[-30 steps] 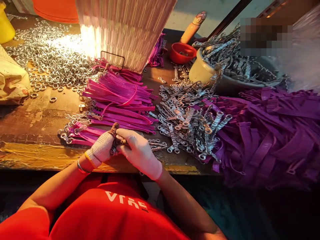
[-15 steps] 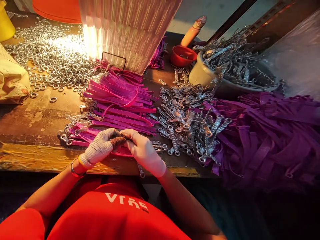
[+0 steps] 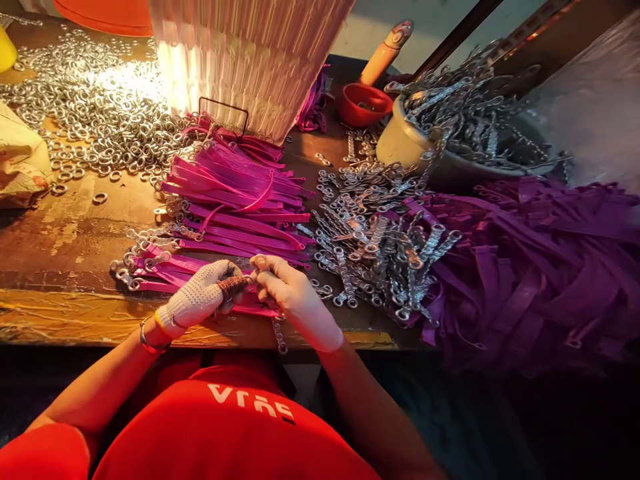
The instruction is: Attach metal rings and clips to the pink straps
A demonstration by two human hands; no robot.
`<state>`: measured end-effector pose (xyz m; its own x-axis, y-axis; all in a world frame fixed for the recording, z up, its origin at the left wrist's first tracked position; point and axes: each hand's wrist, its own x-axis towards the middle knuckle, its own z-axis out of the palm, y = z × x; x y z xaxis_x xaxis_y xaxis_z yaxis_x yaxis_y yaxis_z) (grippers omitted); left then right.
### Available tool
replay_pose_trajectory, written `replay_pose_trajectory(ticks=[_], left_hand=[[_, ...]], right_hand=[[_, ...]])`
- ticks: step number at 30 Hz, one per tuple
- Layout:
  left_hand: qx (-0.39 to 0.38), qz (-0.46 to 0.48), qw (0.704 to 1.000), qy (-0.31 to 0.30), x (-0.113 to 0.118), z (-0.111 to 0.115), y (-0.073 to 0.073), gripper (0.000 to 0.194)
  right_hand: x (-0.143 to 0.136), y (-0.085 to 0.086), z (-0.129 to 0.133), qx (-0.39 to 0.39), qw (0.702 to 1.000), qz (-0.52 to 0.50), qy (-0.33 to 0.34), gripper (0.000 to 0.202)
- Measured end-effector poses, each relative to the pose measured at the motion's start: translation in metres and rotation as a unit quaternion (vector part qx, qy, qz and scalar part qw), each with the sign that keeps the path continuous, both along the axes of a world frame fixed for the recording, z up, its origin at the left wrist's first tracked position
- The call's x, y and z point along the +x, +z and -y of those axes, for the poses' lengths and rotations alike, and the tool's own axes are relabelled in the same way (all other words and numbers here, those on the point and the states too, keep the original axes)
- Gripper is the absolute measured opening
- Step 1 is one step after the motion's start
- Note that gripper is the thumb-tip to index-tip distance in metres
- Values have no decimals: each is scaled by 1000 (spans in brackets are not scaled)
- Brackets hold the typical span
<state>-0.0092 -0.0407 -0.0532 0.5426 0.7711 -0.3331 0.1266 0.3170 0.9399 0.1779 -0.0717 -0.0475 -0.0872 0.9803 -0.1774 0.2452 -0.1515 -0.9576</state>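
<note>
My left hand [image 3: 203, 293], in a dotted white knit glove with brown wrapping at the fingers, is closed. A small metal piece [image 3: 248, 280] shows at its fingertips; its exact shape is too small to tell. Close beside it, my right hand [image 3: 295, 297], in a thin whitish glove, has its fingers pinched together near that piece. What the right fingertips hold is hidden. Under the hands lie magenta straps [image 3: 240, 250] with metal links at their left ends. A short twisted metal chain [image 3: 279, 335] hangs over the table edge below the right hand.
Loose metal rings [image 3: 115, 127] are heaped at the back left, beside a paper bag [image 3: 23, 157]. Short metal chains [image 3: 370, 233] lie right of the straps. Behind them stand a full grey tub [image 3: 400, 137] and a red bowl [image 3: 365, 103]. Purple straps [image 3: 530, 280] pile up far right.
My right hand has drawn slightly to the right, away from the left hand, so the small metal piece between them shows. The view has shifted a little.
</note>
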Motion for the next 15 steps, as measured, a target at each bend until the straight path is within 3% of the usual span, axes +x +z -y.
replay_pose_trajectory(ticks=[3, 9, 12, 15], left_hand=[[-53, 27, 998, 13, 1, 3, 0, 41], [-78, 78, 993, 53, 10, 11, -4, 38], [-73, 74, 993, 46, 12, 14, -2, 38], [-24, 35, 999, 1, 10, 16, 6, 34]], right_hand=[[8, 6, 5, 44, 997, 69, -11, 35], [4, 9, 16, 90, 984, 136, 70, 25], [0, 4, 18, 113, 981, 146, 61, 22], [0, -2, 18, 138, 967, 208, 55, 18]])
